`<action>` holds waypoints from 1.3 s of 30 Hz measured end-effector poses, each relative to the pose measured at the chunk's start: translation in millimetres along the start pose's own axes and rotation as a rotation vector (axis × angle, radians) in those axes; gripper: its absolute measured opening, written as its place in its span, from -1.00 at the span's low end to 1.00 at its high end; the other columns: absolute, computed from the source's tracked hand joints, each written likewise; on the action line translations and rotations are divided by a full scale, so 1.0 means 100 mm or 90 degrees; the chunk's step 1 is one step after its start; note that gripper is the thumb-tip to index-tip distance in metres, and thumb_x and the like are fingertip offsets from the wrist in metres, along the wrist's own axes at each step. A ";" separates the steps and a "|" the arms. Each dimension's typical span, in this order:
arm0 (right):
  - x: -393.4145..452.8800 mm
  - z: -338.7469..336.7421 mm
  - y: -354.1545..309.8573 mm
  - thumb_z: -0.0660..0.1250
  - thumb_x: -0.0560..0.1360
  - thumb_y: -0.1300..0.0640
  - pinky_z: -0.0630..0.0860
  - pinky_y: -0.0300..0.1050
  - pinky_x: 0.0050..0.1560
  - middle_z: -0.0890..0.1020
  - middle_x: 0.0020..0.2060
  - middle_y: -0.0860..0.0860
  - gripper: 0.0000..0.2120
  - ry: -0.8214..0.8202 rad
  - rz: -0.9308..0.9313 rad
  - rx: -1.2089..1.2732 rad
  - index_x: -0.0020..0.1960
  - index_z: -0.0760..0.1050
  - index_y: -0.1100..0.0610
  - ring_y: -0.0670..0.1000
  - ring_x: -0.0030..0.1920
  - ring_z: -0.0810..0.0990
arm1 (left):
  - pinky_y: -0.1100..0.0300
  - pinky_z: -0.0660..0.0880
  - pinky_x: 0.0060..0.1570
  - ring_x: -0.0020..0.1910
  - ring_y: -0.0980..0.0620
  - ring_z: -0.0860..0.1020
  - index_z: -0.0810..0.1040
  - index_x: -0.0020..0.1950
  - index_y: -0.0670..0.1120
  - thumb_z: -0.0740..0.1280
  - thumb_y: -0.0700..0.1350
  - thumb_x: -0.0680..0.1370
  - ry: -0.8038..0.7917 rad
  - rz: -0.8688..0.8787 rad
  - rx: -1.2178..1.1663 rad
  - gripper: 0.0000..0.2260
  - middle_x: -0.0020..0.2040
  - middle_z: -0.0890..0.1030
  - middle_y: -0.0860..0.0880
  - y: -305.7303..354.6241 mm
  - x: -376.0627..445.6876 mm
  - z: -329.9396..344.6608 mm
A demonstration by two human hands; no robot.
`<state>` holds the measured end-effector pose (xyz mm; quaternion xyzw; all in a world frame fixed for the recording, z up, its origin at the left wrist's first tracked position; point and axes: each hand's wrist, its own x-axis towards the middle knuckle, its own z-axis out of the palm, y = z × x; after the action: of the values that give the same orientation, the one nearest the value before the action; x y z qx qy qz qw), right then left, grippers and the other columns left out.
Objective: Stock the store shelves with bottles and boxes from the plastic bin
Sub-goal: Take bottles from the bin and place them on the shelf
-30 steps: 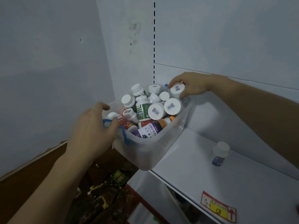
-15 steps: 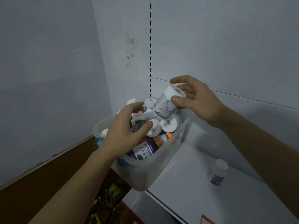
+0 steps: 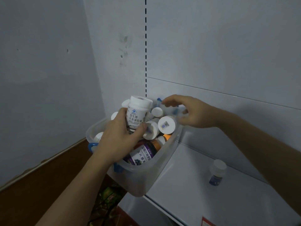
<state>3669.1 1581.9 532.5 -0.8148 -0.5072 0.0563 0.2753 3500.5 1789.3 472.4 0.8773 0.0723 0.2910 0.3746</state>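
1. Head view: translucent plastic bin with blue handles (image 3: 143, 176) sits at the left end of a white metal shelf (image 3: 211, 201), one corner overhanging the shelf edge; it is packed with white-capped bottles lying at all angles.
2. Left hand (image 3: 117, 141) reaches in from lower left, forearm running diagonally up – fingers and thumb curled round a white plastic bottle with a white cap and dark printed label (image 3: 136, 115), clamped on its lower half.
3. That bottle is held roughly upright, cap up, raised above the pile in the bin, tilted slightly.
4. Right hand (image 3: 193, 111) comes in from the right, forearm angled down across the shelf, palm down over the far right rim of the bin – fingers loosely bent and spread, holding nothing, fingertips close to the blue handle (image 3: 160, 101) at the far end; contact with it cannot be told.
5. Just below the left hand lies a purple-labelled bottle with an orange neck (image 3: 143, 155), on its side inside the bin.
6. A bottle with a round white cap bearing a small square sticker (image 3: 167, 125) faces the camera near the bin's right wall.
7. One small clear bottle with a white cap and blue label (image 3: 217, 172) stands upright on the shelf, well apart from the bin, blurred.
8. Grey slotted back panel (image 3: 211, 46) behind; a red-and-yellow price tag (image 3: 210, 222) on the shelf front edge, partly cut off.
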 end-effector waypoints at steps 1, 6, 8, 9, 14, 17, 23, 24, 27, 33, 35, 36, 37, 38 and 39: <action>0.01 0.00 0.06 0.43 0.39 0.16 0.34 -0.46 0.14 0.50 0.29 -0.19 -0.38 -0.048 0.007 -0.054 0.40 0.39 -0.14 -0.22 0.26 0.46 | 0.33 0.47 -0.17 0.00 0.12 0.60 0.39 0.33 0.01 0.36 0.16 0.51 0.000 -0.005 -0.008 -0.55 0.14 0.61 0.06 0.00 0.00 0.00; 0.11 0.17 0.24 0.53 0.38 0.07 0.41 -0.14 0.35 0.54 0.31 -0.16 -0.41 -0.117 0.008 -0.042 0.35 0.43 -0.15 -0.13 0.31 0.49 | 0.34 0.47 -0.15 0.02 0.16 0.59 0.36 0.32 0.06 0.36 0.20 0.47 -0.011 -0.002 -0.030 -0.51 0.15 0.59 0.11 0.01 -0.01 0.00; 0.12 0.23 0.29 0.54 0.40 0.07 0.44 -0.13 0.30 0.58 0.24 -0.17 -0.46 -0.064 0.002 -0.011 0.33 0.47 -0.10 -0.12 0.27 0.53 | 0.35 0.45 -0.16 0.01 0.20 0.57 0.36 0.30 0.07 0.37 0.21 0.45 -0.004 -0.001 -0.030 -0.51 0.12 0.58 0.13 0.01 -0.01 -0.01; 0.12 0.25 0.31 0.55 0.41 0.08 0.44 -0.16 0.25 0.59 0.20 -0.16 -0.49 -0.024 0.004 0.023 0.30 0.48 -0.07 -0.12 0.23 0.55 | 0.34 0.46 -0.15 0.01 0.21 0.57 0.37 0.29 0.08 0.37 0.23 0.44 0.001 0.001 -0.032 -0.51 0.11 0.58 0.14 0.00 -0.01 -0.01; 0.00 0.32 0.17 0.44 0.55 0.16 0.63 -0.01 0.05 0.67 0.08 0.08 -0.72 0.299 0.087 0.488 0.23 0.52 0.13 0.09 0.12 0.67 | 0.21 0.55 -0.07 0.02 0.20 0.56 0.44 0.28 0.08 0.33 0.41 0.38 0.038 0.014 -0.040 -0.40 0.11 0.59 0.11 -0.01 -0.02 -0.01; -0.19 0.32 -0.01 0.43 0.48 -0.05 0.65 0.15 -0.03 0.67 0.02 0.17 -0.58 0.380 0.180 0.730 0.21 0.52 0.18 0.26 0.11 0.67 | 0.27 0.51 -0.06 0.06 0.23 0.56 0.43 0.34 0.08 0.37 0.35 0.44 0.064 0.041 -0.060 -0.43 0.16 0.59 0.14 0.06 -0.07 -0.03; -0.75 0.43 -0.15 0.41 0.36 -0.17 0.60 -0.07 -0.30 0.69 -0.21 0.05 -0.52 0.468 0.253 0.933 0.14 0.56 0.12 0.13 -0.05 0.63 | 0.34 0.56 0.05 0.20 0.20 0.57 0.31 0.45 0.09 0.30 0.10 0.46 0.043 0.140 -0.279 -0.45 0.20 0.56 0.25 0.51 -0.34 0.05; -0.87 0.45 -0.13 0.41 0.39 -0.16 0.59 -0.07 -0.28 0.67 -0.17 0.06 -0.53 0.481 0.249 0.987 0.17 0.56 0.12 0.15 0.00 0.59 | 0.34 0.55 0.06 0.20 0.17 0.57 0.31 0.44 0.04 0.28 0.05 0.45 0.024 0.163 -0.321 -0.45 0.20 0.56 0.23 0.63 -0.40 0.09; -1.29 0.47 -0.09 0.29 0.49 -0.07 0.56 -0.06 -0.22 0.55 0.01 0.15 -0.52 0.496 0.200 1.096 0.32 0.48 0.17 0.20 0.09 0.48 | 0.15 0.57 0.09 0.23 0.01 0.58 0.38 0.40 0.05 0.26 -0.04 0.40 -0.025 0.178 -0.470 -0.46 0.22 0.59 0.10 0.85 -0.53 0.32; -2.16 0.35 -0.04 0.19 0.54 -0.03 0.52 0.06 0.00 0.60 0.16 0.20 -0.43 0.545 0.208 1.016 0.47 0.40 0.22 0.20 0.12 0.57 | 0.16 0.48 -0.26 -0.03 -0.12 0.62 0.45 0.32 -0.11 0.28 -0.07 0.32 -0.183 0.028 -0.726 -0.45 0.06 0.64 -0.20 1.21 -0.77 0.85; -2.40 0.34 -0.04 0.18 0.56 -0.01 0.56 0.07 -0.01 0.61 0.18 0.21 -0.48 0.582 0.230 0.986 0.47 0.41 0.19 0.21 0.14 0.59 | 0.14 0.45 -0.28 -0.06 -0.13 0.59 0.42 0.33 -0.20 0.30 -0.07 0.31 -0.244 -0.001 -0.759 -0.42 0.02 0.62 -0.24 1.34 -0.86 1.01; -2.52 0.34 -0.03 0.21 0.53 0.00 0.58 0.07 -0.03 0.60 0.22 0.22 -0.45 0.603 0.239 0.977 0.47 0.40 0.18 0.21 0.16 0.59 | 0.15 0.46 -0.28 -0.07 -0.14 0.57 0.41 0.32 -0.22 0.34 -0.06 0.31 -0.275 -0.007 -0.777 -0.41 0.02 0.62 -0.24 1.39 -0.90 1.09; -2.63 0.34 -0.03 0.24 0.49 -0.01 0.61 0.06 -0.05 0.59 0.27 0.23 -0.41 0.621 0.245 0.968 0.48 0.39 0.18 0.21 0.18 0.60 | 0.16 0.48 -0.28 -0.08 -0.15 0.56 0.41 0.32 -0.21 0.42 -0.04 0.31 -0.308 -0.011 -0.795 -0.38 0.02 0.62 -0.23 1.44 -0.92 1.18; -2.75 0.35 -0.03 0.27 0.46 -0.01 0.62 0.07 -0.08 0.57 0.31 0.24 -0.39 0.640 0.256 0.955 0.48 0.40 0.17 0.22 0.19 0.60 | 0.17 0.49 -0.27 -0.08 -0.14 0.56 0.42 0.32 -0.20 0.49 0.02 0.29 -0.345 -0.019 -0.810 -0.34 0.02 0.63 -0.22 1.48 -0.95 1.28; -2.87 0.35 -0.04 0.29 0.44 0.00 0.63 0.07 -0.10 0.56 0.32 0.24 -0.39 0.661 0.272 0.938 0.46 0.41 0.16 0.22 0.17 0.62 | 0.17 0.50 -0.26 -0.09 -0.14 0.56 0.43 0.31 -0.17 0.53 0.09 0.28 -0.383 -0.031 -0.823 -0.31 0.02 0.63 -0.21 1.54 -0.97 1.37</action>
<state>3515.3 1350.5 450.7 -0.4330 0.0050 0.0421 0.9004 3484.1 1561.9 460.6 0.5198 -0.2016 0.0128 0.8300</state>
